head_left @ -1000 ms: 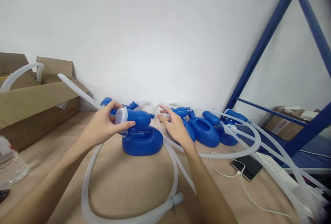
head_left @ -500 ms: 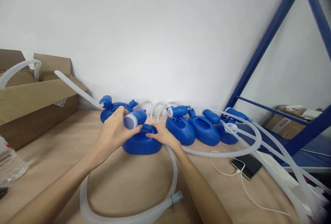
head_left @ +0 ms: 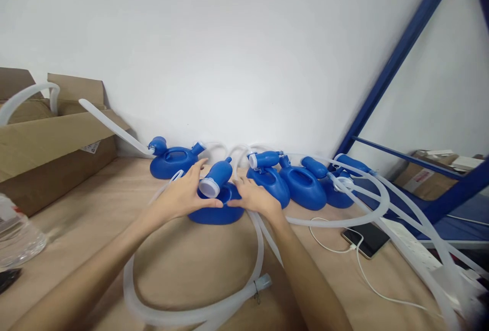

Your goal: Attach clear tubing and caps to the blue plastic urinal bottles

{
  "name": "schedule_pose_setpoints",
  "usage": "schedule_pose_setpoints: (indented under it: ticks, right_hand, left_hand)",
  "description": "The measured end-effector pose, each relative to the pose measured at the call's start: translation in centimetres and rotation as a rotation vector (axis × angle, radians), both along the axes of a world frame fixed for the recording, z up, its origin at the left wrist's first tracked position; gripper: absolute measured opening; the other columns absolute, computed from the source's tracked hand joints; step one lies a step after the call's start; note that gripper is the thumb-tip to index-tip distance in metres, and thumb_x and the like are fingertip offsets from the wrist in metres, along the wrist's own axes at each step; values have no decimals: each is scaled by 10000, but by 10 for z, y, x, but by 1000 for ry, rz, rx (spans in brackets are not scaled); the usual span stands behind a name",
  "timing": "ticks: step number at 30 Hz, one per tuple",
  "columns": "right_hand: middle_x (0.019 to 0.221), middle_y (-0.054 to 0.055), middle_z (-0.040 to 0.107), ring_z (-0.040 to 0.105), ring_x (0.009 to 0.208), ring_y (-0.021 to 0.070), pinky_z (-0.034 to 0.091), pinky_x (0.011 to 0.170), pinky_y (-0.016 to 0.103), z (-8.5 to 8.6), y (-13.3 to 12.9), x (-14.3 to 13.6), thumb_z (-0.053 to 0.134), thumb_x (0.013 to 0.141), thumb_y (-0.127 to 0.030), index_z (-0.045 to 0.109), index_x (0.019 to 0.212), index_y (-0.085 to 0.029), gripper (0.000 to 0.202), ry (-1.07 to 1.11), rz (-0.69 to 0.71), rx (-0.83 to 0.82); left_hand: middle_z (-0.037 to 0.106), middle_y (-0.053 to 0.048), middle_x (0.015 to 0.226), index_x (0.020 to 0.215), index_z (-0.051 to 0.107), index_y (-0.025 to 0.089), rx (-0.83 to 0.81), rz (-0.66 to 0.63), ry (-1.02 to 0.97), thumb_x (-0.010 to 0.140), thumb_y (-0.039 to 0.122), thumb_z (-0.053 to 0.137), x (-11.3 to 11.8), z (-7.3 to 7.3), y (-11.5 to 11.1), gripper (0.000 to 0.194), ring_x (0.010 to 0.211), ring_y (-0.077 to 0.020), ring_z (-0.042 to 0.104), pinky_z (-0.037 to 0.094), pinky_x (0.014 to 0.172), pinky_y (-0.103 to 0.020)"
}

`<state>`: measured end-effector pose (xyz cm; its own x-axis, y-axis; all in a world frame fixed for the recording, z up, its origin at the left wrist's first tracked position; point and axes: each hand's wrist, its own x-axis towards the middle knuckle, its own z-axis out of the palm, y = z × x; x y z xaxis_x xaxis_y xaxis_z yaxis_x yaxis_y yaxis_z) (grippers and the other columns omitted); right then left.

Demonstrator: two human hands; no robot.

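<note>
In the middle of the table sits a blue handled container point(head_left: 216, 215). A blue funnel-like cup point(head_left: 217, 175) with a white cap rests on its top. My left hand point(head_left: 185, 191) is open at the left of the cup, thumb and fingers apart, apparently not gripping it. Spread at the container's right side is my right hand point(head_left: 254, 196), also open. A translucent hose point(head_left: 148, 311) loops over the table in front, its end point(head_left: 262, 282) carrying a small metal clip.
Several similar blue containers point(head_left: 301, 188) with hoses stand at the right, another point(head_left: 173, 163) at the back left. A cardboard box point(head_left: 69, 168) and clear bottle point(head_left: 17, 234) are left. A phone point(head_left: 367, 239), power strip point(head_left: 408, 244) and blue frame point(head_left: 397, 61) are right.
My left hand has let go of the blue cup, which now sits tilted more upright on the container. My right hand's fingers have come off the container's handle and spread.
</note>
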<state>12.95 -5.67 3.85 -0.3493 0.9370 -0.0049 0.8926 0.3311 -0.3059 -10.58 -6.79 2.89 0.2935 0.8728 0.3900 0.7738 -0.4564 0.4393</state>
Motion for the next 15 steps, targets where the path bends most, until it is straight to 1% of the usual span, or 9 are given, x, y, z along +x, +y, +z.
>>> schedule_pose_setpoints:
  ticks: [1,2,4,7,9,11,12,13,15]
  right_hand:
    - [1379,279,617,579,1277,461,508,953,543,10,-17,0,836,798,-404,669,1278,-127,579,-110,-45,17]
    - [1283,276,668,628,1195,457,523,908,539,18,-34,-2,816,813,-453,703,1200,-120,524,-179,10,56]
    - [1114,191,748,714,1005,394,549,836,493,22,-65,-16,817,761,-596,745,1045,-166,520,-252,303,16]
    - [943,108,789,745,854,314,555,732,407,-5,-91,-59,850,674,-599,743,883,-203,460,-344,780,-95]
    - [904,47,803,755,790,274,517,579,327,-35,-94,-91,878,623,-513,734,869,-252,387,-448,959,-266]
    - [899,-17,813,750,725,224,468,507,291,-56,-91,-111,805,720,-482,723,927,-301,287,-439,1012,-301]
    - [919,-16,818,750,719,223,462,497,294,-59,-88,-115,771,763,-473,717,995,-303,293,-431,1023,-278]
    - [957,-11,821,753,732,223,471,505,301,-57,-86,-114,722,812,-451,703,1079,-304,306,-396,1029,-244]
    - [1061,19,817,764,806,243,516,564,328,-39,-82,-99,638,876,-396,657,1239,-293,378,-285,1003,-163]
  left_hand:
    - [621,-212,1406,1571,288,203,-38,-11,-19,713,763,737,-7,10,-3,1119,1145,-390,697,566,873,-465]
    - [666,-188,1346,1572,311,211,-70,-13,-45,751,757,705,-14,20,-5,1062,1085,-363,721,574,843,-442]
    - [747,-125,1172,1479,477,239,-98,-17,-81,821,739,639,-26,37,-12,842,962,-318,744,579,775,-392]
    - [772,-65,922,1263,657,259,-51,13,-88,846,733,608,-38,52,-20,633,783,-280,728,547,647,-334]
    - [748,-43,797,1174,701,264,-2,49,-63,853,727,600,-43,57,-24,572,665,-256,689,498,566,-311]
    - [720,-30,723,1123,729,272,24,56,-42,865,713,593,-46,59,-27,528,598,-239,653,455,519,-300]
    - [710,-27,701,1110,740,276,28,53,-43,866,710,593,-49,59,-28,520,583,-236,643,445,509,-298]
    - [701,-25,681,1105,748,279,29,50,-50,862,714,596,-51,60,-28,521,570,-234,635,442,504,-298]
    - [692,-18,663,1128,754,278,26,57,-84,860,723,599,-59,62,-27,542,569,-230,632,463,522,-296]
